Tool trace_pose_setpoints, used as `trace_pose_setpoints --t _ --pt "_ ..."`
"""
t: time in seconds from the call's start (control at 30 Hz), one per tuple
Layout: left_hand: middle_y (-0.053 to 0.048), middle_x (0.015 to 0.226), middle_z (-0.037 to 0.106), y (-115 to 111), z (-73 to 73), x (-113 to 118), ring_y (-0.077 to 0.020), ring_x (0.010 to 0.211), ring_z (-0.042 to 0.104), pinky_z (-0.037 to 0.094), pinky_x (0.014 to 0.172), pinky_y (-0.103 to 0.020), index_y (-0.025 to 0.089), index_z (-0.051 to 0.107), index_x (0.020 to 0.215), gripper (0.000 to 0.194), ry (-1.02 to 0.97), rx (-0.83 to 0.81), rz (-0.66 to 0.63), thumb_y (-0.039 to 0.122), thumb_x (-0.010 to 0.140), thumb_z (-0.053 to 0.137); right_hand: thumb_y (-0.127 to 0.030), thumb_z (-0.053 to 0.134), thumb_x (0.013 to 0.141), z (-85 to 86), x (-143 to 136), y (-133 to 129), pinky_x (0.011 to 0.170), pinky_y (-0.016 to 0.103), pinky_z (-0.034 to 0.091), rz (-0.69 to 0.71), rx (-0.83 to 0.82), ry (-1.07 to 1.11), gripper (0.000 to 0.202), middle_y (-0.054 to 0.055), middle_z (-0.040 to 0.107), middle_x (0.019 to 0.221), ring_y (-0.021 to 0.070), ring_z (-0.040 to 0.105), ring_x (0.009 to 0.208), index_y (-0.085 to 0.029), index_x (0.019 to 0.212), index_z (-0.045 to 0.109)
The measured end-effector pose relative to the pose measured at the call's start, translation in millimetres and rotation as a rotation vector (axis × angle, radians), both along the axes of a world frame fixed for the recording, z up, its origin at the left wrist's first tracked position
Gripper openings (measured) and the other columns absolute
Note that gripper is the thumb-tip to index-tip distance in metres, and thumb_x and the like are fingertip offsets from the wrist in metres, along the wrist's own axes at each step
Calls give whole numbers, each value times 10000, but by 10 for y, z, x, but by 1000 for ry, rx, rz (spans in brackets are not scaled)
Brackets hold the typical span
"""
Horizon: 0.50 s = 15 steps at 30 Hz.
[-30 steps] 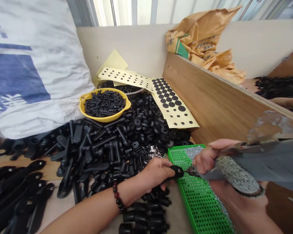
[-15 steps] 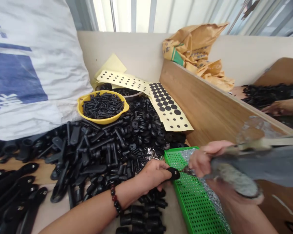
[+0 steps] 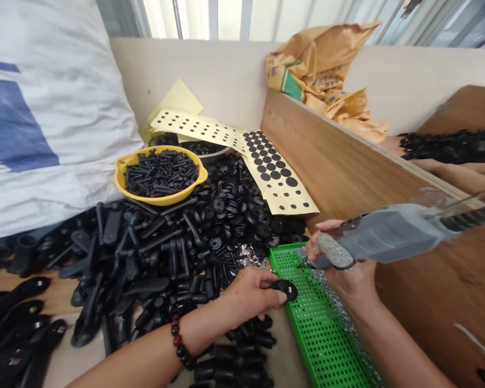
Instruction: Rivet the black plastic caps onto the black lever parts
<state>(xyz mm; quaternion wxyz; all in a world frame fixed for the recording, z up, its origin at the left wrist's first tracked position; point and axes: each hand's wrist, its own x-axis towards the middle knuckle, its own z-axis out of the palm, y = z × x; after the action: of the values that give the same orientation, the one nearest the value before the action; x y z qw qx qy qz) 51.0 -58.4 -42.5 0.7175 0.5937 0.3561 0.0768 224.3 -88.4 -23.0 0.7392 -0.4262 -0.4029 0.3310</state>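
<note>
Between thumb and fingers, my left hand (image 3: 253, 295) grips a round-ended black part (image 3: 288, 289) at the left edge of a green perforated tray (image 3: 321, 318). My right hand (image 3: 353, 277) is wrapped round a grey power screwdriver (image 3: 392, 231), whose tip end points left over the tray. Small silvery screws (image 3: 341, 312) lie along the tray's right side. Just behind my left hand is a little heap of shiny metal pieces (image 3: 248, 255). Rows of black cylindrical parts (image 3: 234, 361) lie under and in front of my left wrist.
A yellow bowl (image 3: 200, 178) of black screws stands behind piled black handles (image 3: 153, 237) and discs. Sticker sheets (image 3: 285, 196) lean by a wooden divider (image 3: 331, 156). A white sack (image 3: 73, 108) stands left. Beyond the divider show another person's arms (image 3: 461, 173).
The screwdriver and my right hand have drawn back from the black part, and the tool is angled differently. My left hand still holds the part. The other person's arms have shifted.
</note>
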Motion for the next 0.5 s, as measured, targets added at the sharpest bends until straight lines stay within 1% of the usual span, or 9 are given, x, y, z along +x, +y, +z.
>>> trace_pose_setpoints --t 0.2,0.3,0.5 --pt "22 631 506 -14 -6 0 -74 504 407 385 400 -175 100 693 906 339 -11 65 -17 321 680 572 -378 760 664 -9 5 -3 418 256 392 -6 -12 -24 250 -53 552 516 120 499 421 -244 826 626" --pt "11 674 535 -4 -10 1 -76 513 414 391 409 -178 110 697 944 359 -9 88 -26 322 680 578 -381 768 655 -1 -12 -12 410 256 388 -16 -10 -30 236 -53 557 493 123 492 409 -248 779 618" --pt "-8 732 600 7 -62 -12 -89 533 438 372 417 -177 125 700 985 373 1 138 -41 313 687 577 -346 761 654 -19 -30 -17 418 257 390 -69 1 -5 265 -51 570 529 122 516 430 -235 858 633"
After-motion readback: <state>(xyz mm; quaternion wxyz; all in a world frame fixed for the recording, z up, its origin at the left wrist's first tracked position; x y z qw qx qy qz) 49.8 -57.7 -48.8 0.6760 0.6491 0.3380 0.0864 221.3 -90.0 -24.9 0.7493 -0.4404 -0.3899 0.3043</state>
